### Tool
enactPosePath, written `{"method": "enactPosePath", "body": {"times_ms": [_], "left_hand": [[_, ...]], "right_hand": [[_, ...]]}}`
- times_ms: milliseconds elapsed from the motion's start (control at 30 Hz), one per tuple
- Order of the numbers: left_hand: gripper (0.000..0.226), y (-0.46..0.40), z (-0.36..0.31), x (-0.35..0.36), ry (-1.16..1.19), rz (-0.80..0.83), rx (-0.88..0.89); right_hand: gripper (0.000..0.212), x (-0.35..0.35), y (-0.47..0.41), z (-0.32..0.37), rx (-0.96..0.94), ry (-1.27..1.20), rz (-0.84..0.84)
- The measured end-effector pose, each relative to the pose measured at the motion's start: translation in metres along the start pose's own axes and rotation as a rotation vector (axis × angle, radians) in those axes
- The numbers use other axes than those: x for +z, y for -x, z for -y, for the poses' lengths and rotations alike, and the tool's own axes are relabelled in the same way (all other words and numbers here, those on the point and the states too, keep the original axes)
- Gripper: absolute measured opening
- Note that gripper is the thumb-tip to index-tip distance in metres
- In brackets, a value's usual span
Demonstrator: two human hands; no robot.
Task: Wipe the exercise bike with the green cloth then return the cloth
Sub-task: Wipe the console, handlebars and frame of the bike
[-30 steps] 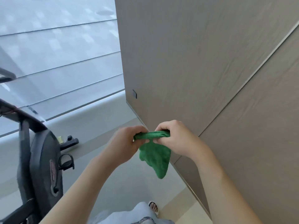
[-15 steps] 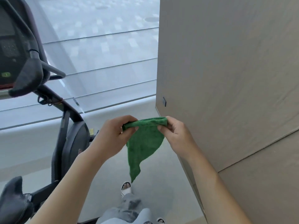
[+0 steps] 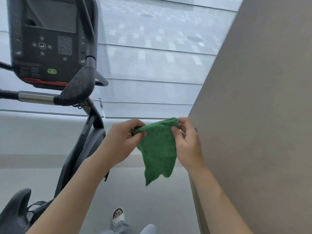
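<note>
The green cloth (image 3: pixel 157 149) hangs in mid-air at the centre of the view, stretched along its top edge between both hands. My left hand (image 3: pixel 120 142) pinches the cloth's left corner and my right hand (image 3: pixel 187 142) pinches its right corner. The exercise bike (image 3: pixel 50 48) fills the left side: its black console with buttons at upper left, a black handlebar grip (image 3: pixel 79 85) below it, the dark frame (image 3: pixel 84 142) running down, and the seat (image 3: pixel 13 210) at lower left. The cloth is to the right of the bike and does not touch it.
A beige wood-grain wall panel (image 3: pixel 253 115) stands close on the right. A window with pale blinds (image 3: pixel 152 65) is ahead, above a low grey ledge. Grey floor lies below, with my foot in a white sandal (image 3: pixel 118 217) on it.
The view has swung left, bringing the bike's console and handlebar into sight. My hands have pulled further apart, spreading the cloth's top edge wider.
</note>
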State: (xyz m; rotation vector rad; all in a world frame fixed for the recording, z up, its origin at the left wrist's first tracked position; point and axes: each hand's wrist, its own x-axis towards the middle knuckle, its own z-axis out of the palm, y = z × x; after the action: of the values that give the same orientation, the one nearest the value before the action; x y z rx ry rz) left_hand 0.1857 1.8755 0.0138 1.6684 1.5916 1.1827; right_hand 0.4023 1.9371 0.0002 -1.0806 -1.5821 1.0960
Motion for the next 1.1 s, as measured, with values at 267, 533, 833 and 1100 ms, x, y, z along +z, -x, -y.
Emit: {"method": "enactPosePath", "body": {"times_ms": [267, 533, 833, 1100], "left_hand": [[0.012, -0.062, 0.034, -0.091, -0.005, -0.092, 0.069], [0.014, -0.077, 0.082, -0.158, -0.037, -0.270, 0.050], [0.016, -0.095, 0.099, -0.209, -0.094, -0.542, -0.029], [0.014, -0.121, 0.101, -0.234, -0.202, -0.756, -0.109]], "right_hand": [[0.037, 0.102, -0.091, 0.020, -0.194, 0.080, 0.004], [0.034, 0.176, -0.155, 0.037, -0.330, 0.086, 0.154], [0.035, 0.237, -0.231, 0.066, -0.484, 0.029, 0.387], [0.034, 0.285, -0.293, 0.090, -0.562, 0.028, 0.576]]}}
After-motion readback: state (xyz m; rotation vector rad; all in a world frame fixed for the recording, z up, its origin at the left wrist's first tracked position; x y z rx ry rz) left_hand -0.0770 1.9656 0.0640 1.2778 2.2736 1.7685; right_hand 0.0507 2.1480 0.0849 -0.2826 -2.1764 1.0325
